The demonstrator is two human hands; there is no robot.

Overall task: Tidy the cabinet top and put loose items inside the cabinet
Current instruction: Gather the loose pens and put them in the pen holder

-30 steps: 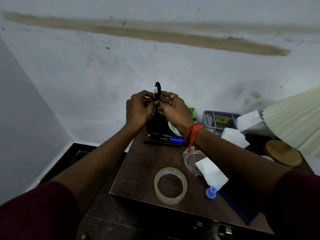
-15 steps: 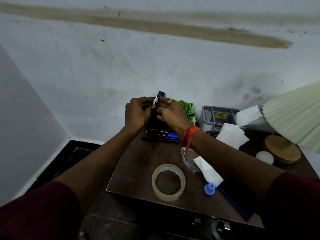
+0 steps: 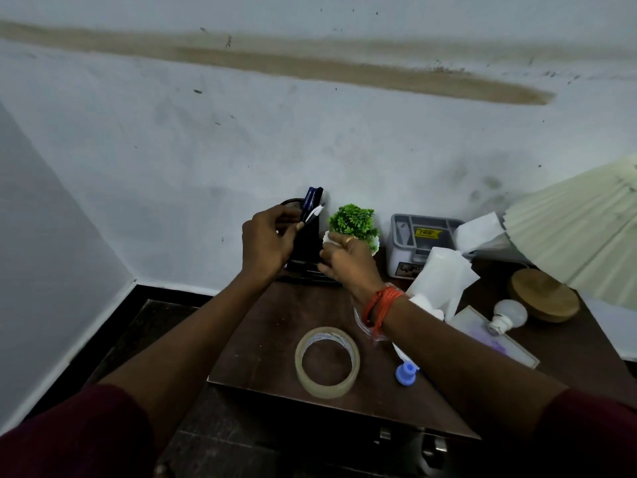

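Both reach forward: left hand (image 3: 267,243) pinches pens (image 3: 311,204), right hand (image 3: 346,262) loosely curled.

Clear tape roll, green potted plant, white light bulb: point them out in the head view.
Clear tape roll (image 3: 327,390): head view, near wall of the ring.
Green potted plant (image 3: 353,222): head view, middle of the foliage.
White light bulb (image 3: 510,313): head view, glass globe.

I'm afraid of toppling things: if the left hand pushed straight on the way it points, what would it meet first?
Likely the black pen holder, right beyond the left hand and the pens it pinches; depth is unclear.
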